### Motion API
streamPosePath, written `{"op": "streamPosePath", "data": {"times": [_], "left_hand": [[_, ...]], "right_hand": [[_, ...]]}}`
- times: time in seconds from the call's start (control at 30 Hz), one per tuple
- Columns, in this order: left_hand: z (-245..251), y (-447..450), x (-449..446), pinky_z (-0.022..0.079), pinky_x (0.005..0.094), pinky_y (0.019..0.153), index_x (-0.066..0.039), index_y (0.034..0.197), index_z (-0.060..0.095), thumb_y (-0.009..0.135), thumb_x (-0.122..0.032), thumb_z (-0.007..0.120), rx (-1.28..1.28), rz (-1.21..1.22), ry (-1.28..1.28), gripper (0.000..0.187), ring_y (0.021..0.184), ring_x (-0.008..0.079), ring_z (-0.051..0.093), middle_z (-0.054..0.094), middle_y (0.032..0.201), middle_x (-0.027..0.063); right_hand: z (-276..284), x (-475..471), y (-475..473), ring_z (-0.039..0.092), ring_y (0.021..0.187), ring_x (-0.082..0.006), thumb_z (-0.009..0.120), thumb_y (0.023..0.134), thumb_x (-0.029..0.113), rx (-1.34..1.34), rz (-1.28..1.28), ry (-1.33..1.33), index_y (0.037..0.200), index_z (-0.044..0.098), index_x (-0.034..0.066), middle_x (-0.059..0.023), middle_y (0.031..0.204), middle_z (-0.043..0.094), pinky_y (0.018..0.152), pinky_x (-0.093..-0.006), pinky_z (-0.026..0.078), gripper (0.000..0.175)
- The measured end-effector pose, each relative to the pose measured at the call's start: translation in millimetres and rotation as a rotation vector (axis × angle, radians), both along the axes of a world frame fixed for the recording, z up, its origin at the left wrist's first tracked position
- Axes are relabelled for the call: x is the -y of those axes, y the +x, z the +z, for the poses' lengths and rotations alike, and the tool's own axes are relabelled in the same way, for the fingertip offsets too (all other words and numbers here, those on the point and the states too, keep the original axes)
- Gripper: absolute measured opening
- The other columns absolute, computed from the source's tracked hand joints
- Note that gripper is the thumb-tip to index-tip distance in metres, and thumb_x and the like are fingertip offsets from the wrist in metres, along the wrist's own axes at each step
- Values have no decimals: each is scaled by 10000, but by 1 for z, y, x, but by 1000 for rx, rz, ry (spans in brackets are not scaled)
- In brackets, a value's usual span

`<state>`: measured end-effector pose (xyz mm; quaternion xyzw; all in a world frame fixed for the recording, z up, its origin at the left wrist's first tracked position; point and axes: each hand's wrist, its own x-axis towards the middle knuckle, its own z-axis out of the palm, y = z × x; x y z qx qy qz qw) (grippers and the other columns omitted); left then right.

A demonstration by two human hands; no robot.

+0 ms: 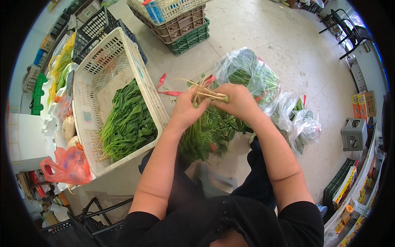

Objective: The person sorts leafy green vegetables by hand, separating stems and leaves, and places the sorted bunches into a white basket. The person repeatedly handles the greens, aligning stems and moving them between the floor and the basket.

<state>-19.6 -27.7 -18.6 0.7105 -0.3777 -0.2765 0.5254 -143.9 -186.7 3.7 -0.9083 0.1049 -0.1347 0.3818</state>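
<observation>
Pale roots [209, 92] of a bunch of leafy greens lie between my two hands, stems hanging down. My left hand [193, 106] pinches them from the left, my right hand [234, 98] from the right, thumbs almost meeting. Below and behind the hands is a pile of loose greens [213, 132] with thin stems, partly hidden by my arms. Red ribbon strips [171, 93] lie just left of the hands. A white plastic crate [148, 89] at the left holds a heap of leafy greens [129, 123], roots towards its near left side.
Clear plastic bags of greens [250, 71] and a crumpled bag [296, 123] lie on the floor to the right. Stacked crates [188, 37] stand ahead. A foam box [51, 123] with radishes and a red plastic bag [68, 165] adjoin the white crate. A grey stool [354, 134] stands far right.
</observation>
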Motion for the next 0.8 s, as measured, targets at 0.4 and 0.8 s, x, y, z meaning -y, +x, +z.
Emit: {"op": "streamPosePath", "data": {"times": [0.4, 0.8], "left_hand": [[-6, -1, -1, 477, 257, 718, -11, 1030, 686, 865, -91, 687, 84, 57, 65, 184, 776, 92, 605, 686, 862, 20], [-9, 23, -11, 497, 297, 702, -7, 961, 663, 870, -139, 674, 26, 265, 40, 160, 722, 142, 626, 669, 784, 63]], "right_hand": [[0, -4, 0, 671, 799, -281, 750, 776, 127, 41, 13, -2, 1022, 734, 104, -108, 872, 693, 728, -368, 534, 248], [17, 77, -27, 589, 859, -89, 595, 902, 45, 421, -346, 731, 1177, 644, -10, -77, 1107, 707, 758, -222, 475, 285]]}}
